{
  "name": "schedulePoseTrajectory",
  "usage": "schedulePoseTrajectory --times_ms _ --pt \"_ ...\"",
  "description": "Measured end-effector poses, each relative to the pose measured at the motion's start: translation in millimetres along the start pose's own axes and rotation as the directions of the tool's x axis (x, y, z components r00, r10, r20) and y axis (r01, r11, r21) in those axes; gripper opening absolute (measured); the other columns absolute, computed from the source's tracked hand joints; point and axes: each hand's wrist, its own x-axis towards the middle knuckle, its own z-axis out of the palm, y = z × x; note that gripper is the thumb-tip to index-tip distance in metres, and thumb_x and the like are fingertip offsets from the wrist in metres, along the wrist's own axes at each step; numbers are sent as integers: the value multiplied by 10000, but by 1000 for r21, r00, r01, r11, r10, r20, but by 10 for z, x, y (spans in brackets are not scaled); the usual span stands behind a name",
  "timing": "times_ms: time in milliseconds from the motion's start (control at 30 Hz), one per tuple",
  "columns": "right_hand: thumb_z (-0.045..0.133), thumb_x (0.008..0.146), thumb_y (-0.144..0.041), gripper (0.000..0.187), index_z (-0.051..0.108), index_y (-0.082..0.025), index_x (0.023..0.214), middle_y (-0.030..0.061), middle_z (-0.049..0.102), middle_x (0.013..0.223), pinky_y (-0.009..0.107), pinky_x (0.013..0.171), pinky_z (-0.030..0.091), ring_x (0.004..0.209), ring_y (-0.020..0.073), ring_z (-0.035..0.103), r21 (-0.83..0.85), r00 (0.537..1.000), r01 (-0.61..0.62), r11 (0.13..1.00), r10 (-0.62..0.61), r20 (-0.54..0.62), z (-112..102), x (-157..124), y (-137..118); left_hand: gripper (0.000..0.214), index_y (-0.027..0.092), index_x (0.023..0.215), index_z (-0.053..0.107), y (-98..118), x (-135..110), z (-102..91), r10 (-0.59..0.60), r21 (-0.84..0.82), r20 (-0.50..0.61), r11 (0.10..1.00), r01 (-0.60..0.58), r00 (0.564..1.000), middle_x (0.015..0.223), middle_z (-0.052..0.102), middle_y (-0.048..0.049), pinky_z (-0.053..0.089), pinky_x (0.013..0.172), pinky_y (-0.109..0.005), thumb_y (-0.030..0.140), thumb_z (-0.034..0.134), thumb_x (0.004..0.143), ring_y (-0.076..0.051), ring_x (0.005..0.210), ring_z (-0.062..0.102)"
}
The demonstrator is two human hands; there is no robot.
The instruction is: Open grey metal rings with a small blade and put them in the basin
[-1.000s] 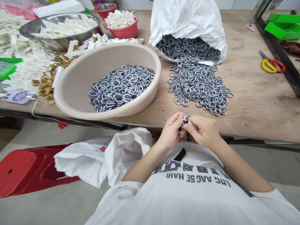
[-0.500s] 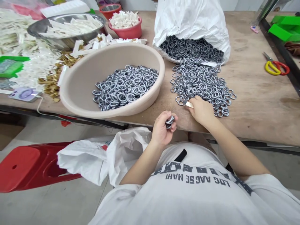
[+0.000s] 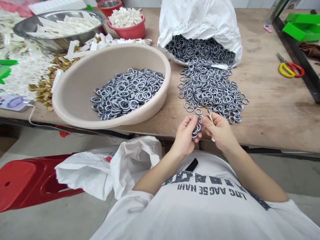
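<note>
My left hand (image 3: 186,135) is closed around several shiny grey rings (image 3: 196,130) at the table's front edge. Beside it, my right hand (image 3: 221,130) grips a thin whitish strip (image 3: 210,116) whose kind I cannot make out. Between the fingertips of the two hands is one more grey ring (image 3: 200,119); which hand bears it I cannot tell. Just beyond them spreads a heap of similar rings (image 3: 212,88), spilling from the mouth of a white sack (image 3: 200,20). A large beige basin (image 3: 75,90) to the left contains another pile of rings (image 3: 130,93).
Yellow-and-red scissors (image 3: 290,70) lie at the right, near green bins (image 3: 300,28). White and brown strips (image 3: 47,81), a steel bowl (image 3: 50,41) and a red bowl (image 3: 130,30) crowd the left. Below are a red stool (image 3: 22,183) and a white bag (image 3: 135,156).
My right hand has drawn back from the ring heap toward my body with the whitish strip. My left hand has moved right, so both hands now meet. The view has shifted slightly.
</note>
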Motion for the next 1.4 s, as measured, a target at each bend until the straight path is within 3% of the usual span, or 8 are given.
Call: schedulePoseTrajectory --times_ms 200,367,500,600,933,1167,1267,1400 --pt "715 819 -542 372 494 -243 799 -50 502 651 253 469 409 520 118 465 34 998 -11 999 14 -66 128 -31 104 392 193 816 501 -115 -57 6 56 58 51 997 -59 997 560 441 75 249 362 -131 536 691 828 -36 409 394" --pt "598 896 -580 379 513 -224 799 -40 437 669 251 546 326 584 113 377 -245 980 145 959 -173 -96 -44 40 19 418 181 794 491 -19 -87 -51 -69 24 148 997 66 987 630 465 52 196 352 -136 535 711 807 -24 407 349" --pt "526 940 -560 422 496 -209 708 -14 460 649 285 597 270 624 136 411 -718 938 319 618 -314 146 -135 -51 -86 403 191 805 476 57 -97 -79 -156 -18 149 987 160 976 597 451 61 176 342 -125 514 716 807 -28 392 350" --pt "495 965 -512 418 495 -204 683 6 509 656 297 621 255 649 147 457 -851 900 381 362 -356 251 -116 -145 -118 392 191 839 493 93 -95 -99 -192 -46 139 979 200 972 598 463 67 189 337 -121 475 756 777 -25 384 358" --pt "354 1007 -572 491 609 -222 775 16 647 720 291 580 225 661 170 550 -956 966 166 244 -233 108 -240 125 -117 346 154 776 529 107 -206 -149 -253 2 346 963 269 904 613 465 40 203 336 -134 441 713 837 -16 390 326" --pt "548 953 -442 300 622 -207 1124 99 697 1070 307 607 300 832 247 653 -996 987 76 -45 -140 82 -95 521 27 236 177 1035 621 250 -112 -341 -109 -155 82 981 121 991 643 515 48 363 384 -102 324 694 865 -34 462 466" --pt "532 962 -355 211 624 -187 1049 110 686 1045 314 633 327 830 246 634 -995 984 90 51 -159 81 -77 534 28 246 178 1083 624 319 -70 -397 -119 -240 5 964 117 993 739 607 16 492 431 -153 306 643 874 -73 540 578" --pt "506 980 -365 207 560 -206 859 21 608 808 282 633 362 710 163 546 -764 980 180 620 -176 88 -81 355 -12 294 148 976 630 318 -29 -361 -144 -280 -9 950 136 990 836 669 -40 576 481 -243 421 570 886 -143 640 676"
